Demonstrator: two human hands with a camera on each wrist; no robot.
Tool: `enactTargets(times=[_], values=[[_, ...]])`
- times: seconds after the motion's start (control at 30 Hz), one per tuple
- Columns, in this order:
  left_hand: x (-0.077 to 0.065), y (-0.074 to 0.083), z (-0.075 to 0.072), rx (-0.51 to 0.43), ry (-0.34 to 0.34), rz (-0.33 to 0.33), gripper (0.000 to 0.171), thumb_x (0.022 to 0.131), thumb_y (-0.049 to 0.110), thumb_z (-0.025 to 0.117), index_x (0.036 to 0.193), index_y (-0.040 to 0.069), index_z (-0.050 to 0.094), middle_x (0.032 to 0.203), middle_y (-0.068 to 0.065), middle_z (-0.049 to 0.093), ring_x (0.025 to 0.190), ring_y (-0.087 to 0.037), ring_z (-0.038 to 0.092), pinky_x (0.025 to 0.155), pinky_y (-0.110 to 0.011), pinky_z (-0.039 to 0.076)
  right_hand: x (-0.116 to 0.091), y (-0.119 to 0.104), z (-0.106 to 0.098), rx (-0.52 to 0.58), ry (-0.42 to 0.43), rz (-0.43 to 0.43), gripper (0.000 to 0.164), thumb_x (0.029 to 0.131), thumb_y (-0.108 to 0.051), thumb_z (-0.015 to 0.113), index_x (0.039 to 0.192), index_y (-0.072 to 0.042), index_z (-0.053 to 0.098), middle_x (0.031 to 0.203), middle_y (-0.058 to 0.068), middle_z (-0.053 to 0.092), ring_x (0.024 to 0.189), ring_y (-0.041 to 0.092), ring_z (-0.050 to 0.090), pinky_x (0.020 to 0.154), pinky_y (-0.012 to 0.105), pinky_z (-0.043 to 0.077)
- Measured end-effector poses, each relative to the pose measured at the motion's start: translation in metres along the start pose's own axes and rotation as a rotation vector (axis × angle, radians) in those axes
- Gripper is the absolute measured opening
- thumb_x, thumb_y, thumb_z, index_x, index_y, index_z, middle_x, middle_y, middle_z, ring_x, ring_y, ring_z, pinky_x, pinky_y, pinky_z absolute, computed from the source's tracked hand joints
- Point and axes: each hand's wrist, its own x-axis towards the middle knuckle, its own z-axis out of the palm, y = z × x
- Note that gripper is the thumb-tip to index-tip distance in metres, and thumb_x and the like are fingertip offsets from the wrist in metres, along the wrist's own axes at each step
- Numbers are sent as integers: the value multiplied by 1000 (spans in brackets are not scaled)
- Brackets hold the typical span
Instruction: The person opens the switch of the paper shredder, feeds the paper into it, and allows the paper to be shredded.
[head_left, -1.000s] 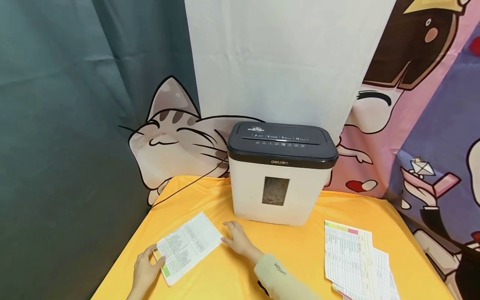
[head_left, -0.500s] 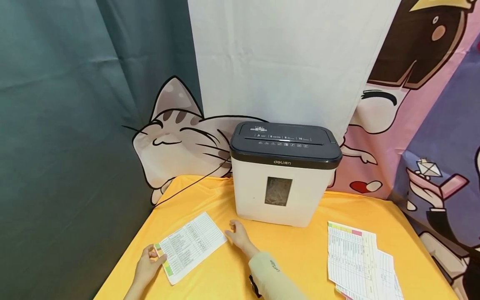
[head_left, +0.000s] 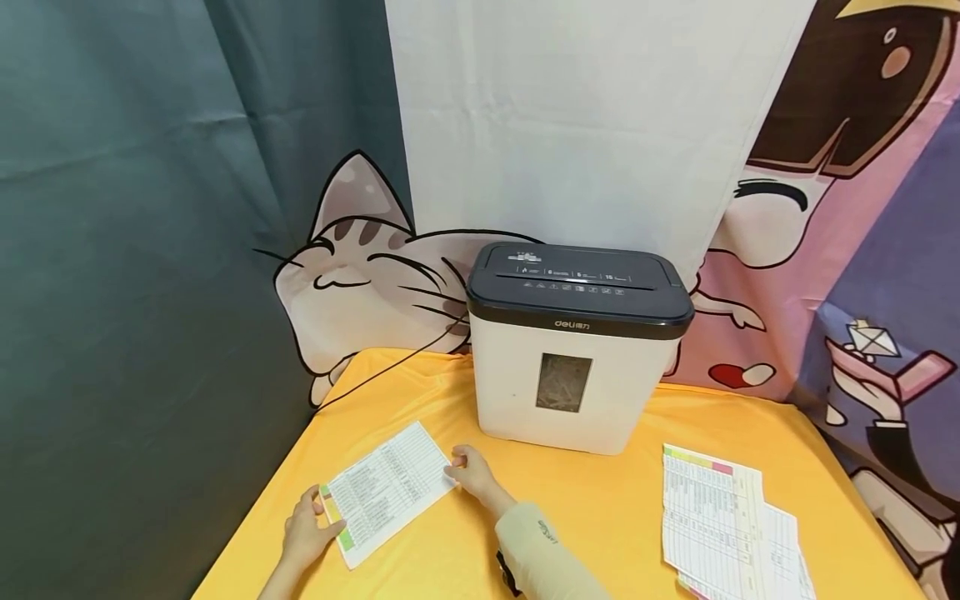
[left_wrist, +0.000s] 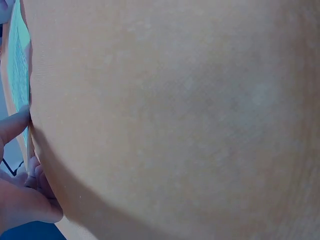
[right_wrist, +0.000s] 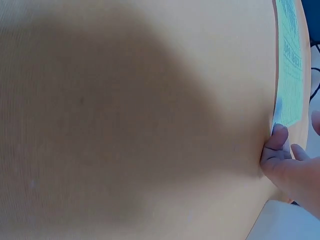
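- the printed paper (head_left: 393,492) is a thin white oblong, ruled into fine rows of dark print, with brown, yellow and green blocks along one short edge.
- beneath it spreads a yellow cloth (head_left: 577,517), smooth in front and creased toward the back.
- the printed paper lies aslant on this cloth, between the two hands.
- the left hand (head_left: 306,529) holds the coloured short edge, its bent fingers and thumb parted only a little, the thumb lapping over the border.
- the right hand (head_left: 474,477), below a pale fabric sleeve (head_left: 551,558), is at the opposite end, thumb and bent fingers close together at a corner; the wrist view is oblique, so whether they pinch it or merely touch cannot be told.
- behind stands a shredder (head_left: 573,387), a boxy white body with a rounded dark lid (head_left: 577,287) and a small see-through window (head_left: 564,383).
- well to the right, loose sheets (head_left: 712,517) overlap unevenly.
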Motion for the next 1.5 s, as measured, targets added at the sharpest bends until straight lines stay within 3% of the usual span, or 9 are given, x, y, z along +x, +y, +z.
enactTargets(times=[0.1, 0.27, 0.43, 0.57, 0.8, 0.93, 1.1, 1.33, 1.5], values=[[-1, 1, -1, 1, -47, -20, 95, 67, 16, 73, 132, -13, 10, 93, -21, 49, 87, -35, 45, 71, -45, 35, -2, -8, 5, 23, -2, 88, 50, 80, -25, 64, 117, 5, 48, 81, 6, 51, 64, 16, 48, 48, 28, 43], [1, 0, -2, -9, -100, -35, 101, 67, 16, 74, 132, -15, 3, 91, -18, 50, 86, -34, 42, 70, -43, 36, -6, -17, 6, -59, 49, 87, 38, 79, -22, 66, 106, 3, 55, 76, 4, 52, 61, 13, 44, 49, 26, 39], [1, 1, -3, 23, -97, -45, 92, 65, 19, 75, 128, -15, 16, 84, -13, 47, 80, -29, 41, 64, -31, 32, -36, -106, -4, -155, 118, 216, 13, 76, -7, 64, 84, 3, 60, 59, 3, 44, 50, 11, 37, 44, 22, 33], [0, 2, -4, -1, -114, -79, 80, 67, 21, 73, 123, -11, 26, 76, -6, 45, 79, -26, 40, 61, -27, 27, -52, -145, -6, -187, 156, 211, 7, 77, 2, 59, 76, 9, 57, 54, 2, 37, 48, 7, 30, 44, 12, 22], [3, -1, -4, -30, -111, -44, 35, 70, 25, 71, 81, 1, 49, 60, 2, 45, 69, -17, 37, 63, -26, 24, -52, -145, -14, -150, 148, 224, 7, 79, 3, 58, 74, 7, 57, 59, -1, 40, 54, 6, 36, 47, 15, 31], [3, -1, -5, -29, -117, -48, 29, 72, 26, 70, 63, 6, 51, 57, 3, 46, 66, -14, 35, 64, -26, 23, -49, -137, -22, -64, 120, 234, 7, 78, 1, 60, 73, 5, 56, 60, -2, 42, 56, 8, 40, 48, 18, 34], [1, 3, -9, -79, -130, -37, 25, 73, 23, 70, 64, 4, 55, 56, 3, 45, 59, -10, 35, 62, -24, 25, -46, -130, -31, -50, 66, 198, 10, 80, -3, 60, 75, 5, 57, 59, -2, 43, 55, 8, 40, 48, 17, 34], [1, 6, -10, -300, -170, -83, 19, 78, 12, 64, 75, -7, 59, 60, 3, 46, 55, -4, 38, 53, -18, 32, -47, -132, -40, -50, 21, 144, 12, 78, -3, 62, 75, 8, 58, 61, -3, 43, 57, 7, 39, 49, 15, 33], [4, 12, -12, -346, -133, -74, 18, 79, 10, 62, 79, -8, 58, 62, -1, 52, 53, -2, 39, 52, -17, 33, -50, -142, -48, -45, 3, 111, 15, 78, -4, 63, 76, 10, 57, 62, 2, 47, 56, 8, 39, 48, 17, 34]])
